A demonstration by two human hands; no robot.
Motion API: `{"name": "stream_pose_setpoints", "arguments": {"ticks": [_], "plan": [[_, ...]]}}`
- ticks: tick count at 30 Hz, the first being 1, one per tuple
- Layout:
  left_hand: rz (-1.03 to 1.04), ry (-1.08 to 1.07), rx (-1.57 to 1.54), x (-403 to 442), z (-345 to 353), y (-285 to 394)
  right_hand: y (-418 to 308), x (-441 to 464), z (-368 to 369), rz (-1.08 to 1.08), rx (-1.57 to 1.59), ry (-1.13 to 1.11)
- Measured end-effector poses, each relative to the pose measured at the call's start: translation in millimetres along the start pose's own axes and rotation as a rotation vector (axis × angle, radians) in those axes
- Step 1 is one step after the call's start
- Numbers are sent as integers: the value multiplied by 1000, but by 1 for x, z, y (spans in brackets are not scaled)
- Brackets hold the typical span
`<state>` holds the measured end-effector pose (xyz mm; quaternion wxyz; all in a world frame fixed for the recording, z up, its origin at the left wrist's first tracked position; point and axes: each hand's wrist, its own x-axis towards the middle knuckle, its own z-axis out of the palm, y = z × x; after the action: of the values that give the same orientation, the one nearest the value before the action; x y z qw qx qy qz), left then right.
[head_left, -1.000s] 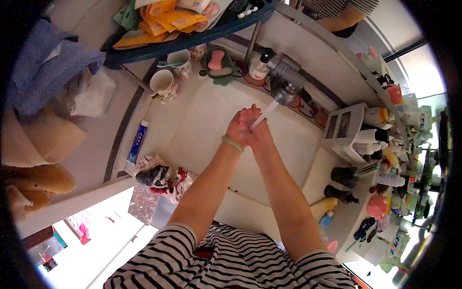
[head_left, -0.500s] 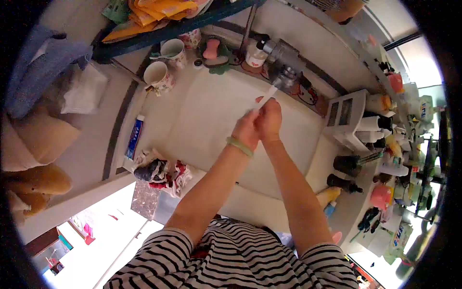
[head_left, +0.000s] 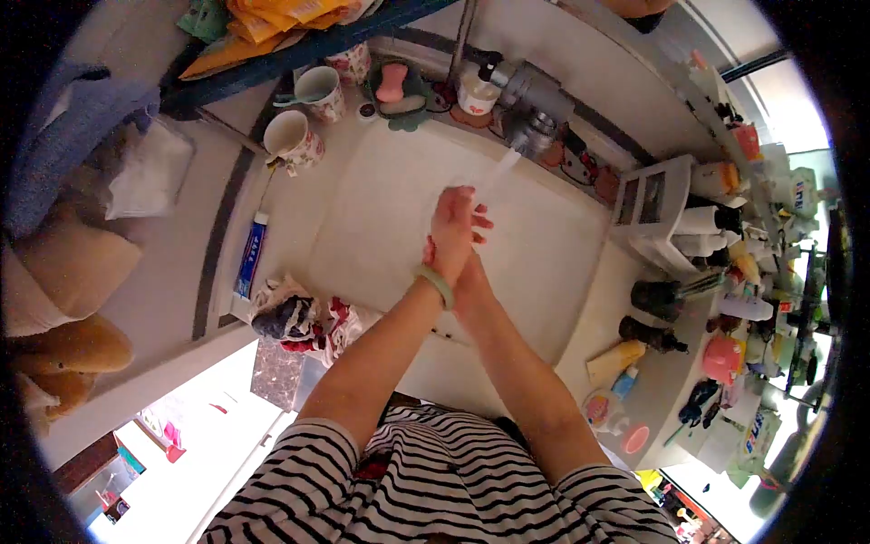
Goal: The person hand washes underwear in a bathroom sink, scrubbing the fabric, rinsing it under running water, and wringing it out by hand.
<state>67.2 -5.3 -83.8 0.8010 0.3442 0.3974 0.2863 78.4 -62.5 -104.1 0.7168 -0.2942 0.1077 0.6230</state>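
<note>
Over the white sink [head_left: 381,208], my two hands are together below the faucet [head_left: 533,131]. Out of the faucet runs a stream of water [head_left: 504,170], just beyond my fingers. My left hand [head_left: 451,220], with a pale green bracelet [head_left: 436,286] at its wrist, reaches forward with its fingers partly spread and nothing in them. My right hand [head_left: 467,268] lies under and against the heel of the left one; its fingertips show on the far side of it, so it clasps that hand. Much of the right hand is hidden.
Two floral mugs [head_left: 294,140] [head_left: 319,94] and a green soap dish [head_left: 404,111] with pink soap stand at the back left. A toothpaste tube [head_left: 251,256] and crumpled cloth [head_left: 304,317] lie left. Right are a white drawer box [head_left: 654,204] and several bottles.
Both hands have drawn back from the faucet, toward me and a little left. Rubbed together before, they now show the left fingers apart and the right hand nearer the left wrist.
</note>
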Motion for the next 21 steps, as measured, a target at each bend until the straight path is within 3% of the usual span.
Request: {"name": "stream_pose_setpoints", "arguments": {"ticks": [2,4,6,8,10,12,14,16,17,18,19,20,21], "plan": [[117,34,186,6,-6,-24,-2,-3,-11,17,-141,67],[825,41,995,12,-12,-40,-15,-1,-31,40,-443,172],[866,79,1138,11,-12,-31,-37,10,-43,21,-729,262],[69,225,330,11,-14,-12,-57,17,-28,10,-801,282],[100,182,212,46,-38,-38,-70,35,-10,-220,-308,82],[-180,-103,-799,50,-37,-35,-66,48,7,-154,-172,79],[-145,-30,-707,39,-25,-15,-65,55,18,-90,-33,86],[92,-353,-630,36,-32,-5,-64,53,22,-54,-37,-54],[-75,-315,-385,40,-41,2,-64,46,22,-53,-30,-45],[-84,-314,-386,40,-52,2,-66,36,22,-1,-110,-217],[-117,-626,-407,42,-67,-3,-67,26,21,52,-193,-389],[-132,-783,-419,34,-77,3,-63,16,16,53,-193,-385],[-145,-941,-421,26,-87,10,-56,4,9,207,-373,-396]]}}
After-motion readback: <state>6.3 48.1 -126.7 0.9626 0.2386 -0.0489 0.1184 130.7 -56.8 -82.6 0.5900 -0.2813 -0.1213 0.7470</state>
